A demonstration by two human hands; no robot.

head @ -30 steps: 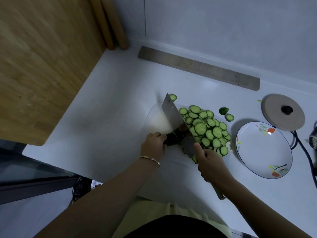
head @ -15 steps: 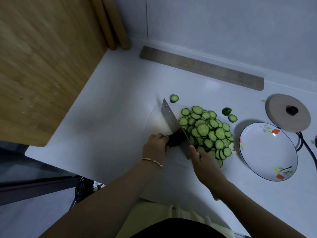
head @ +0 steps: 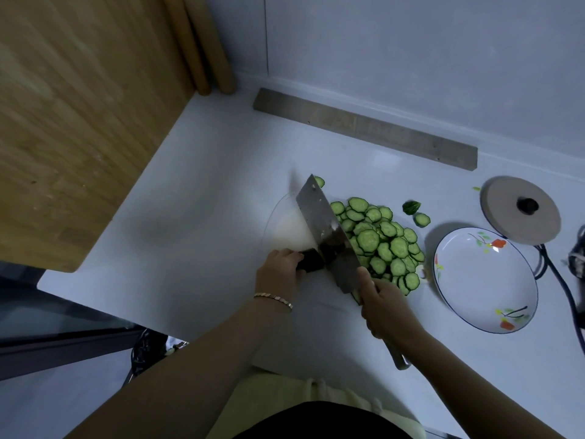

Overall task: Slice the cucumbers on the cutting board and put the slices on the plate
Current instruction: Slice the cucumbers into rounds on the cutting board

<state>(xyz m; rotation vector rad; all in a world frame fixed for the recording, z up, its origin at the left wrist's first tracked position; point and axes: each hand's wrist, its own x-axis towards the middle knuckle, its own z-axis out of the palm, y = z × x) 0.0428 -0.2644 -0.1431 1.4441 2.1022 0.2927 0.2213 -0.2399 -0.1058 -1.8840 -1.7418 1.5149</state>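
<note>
1. Step in hand, by the look of it: slicing the last short stub of dark green cucumber [head: 311,260] on the pale, translucent round cutting board [head: 285,229].
2. L hand [head: 280,275] is curled closed over the stub's near end, fingertips right by the blade; R hand [head: 384,304] is wrapped tight round the handle of the broad steel rectangular cleaver [head: 326,231].
3. Cleaver's edge sits down at the stub, its flat side separating stub from the heap of thin green-and-white cucumber slices [head: 380,242] on the board's R half.
4. To do it well: the person should keep L fingertips tucked back w/ knuckles as guide, since little stub is left to hold. Short straight-down cuts, even thickness. Once the stub gets too small to pin safely, better to stop or lay it flat.
5. Risk: a slip toward L fingers; slices sticking to the blade & scattering.
6. Containers: the white shallow round plate w/ blue rim & red-green flower print [head: 484,280] sits just R of the heap, nothing in it yet.
7. Strays: 1 slice beyond the cleaver tip, plus a dark end piece & 1 slice off the board toward the plate.
8. Transfer of slices not begun; slicing nearly done.
</note>
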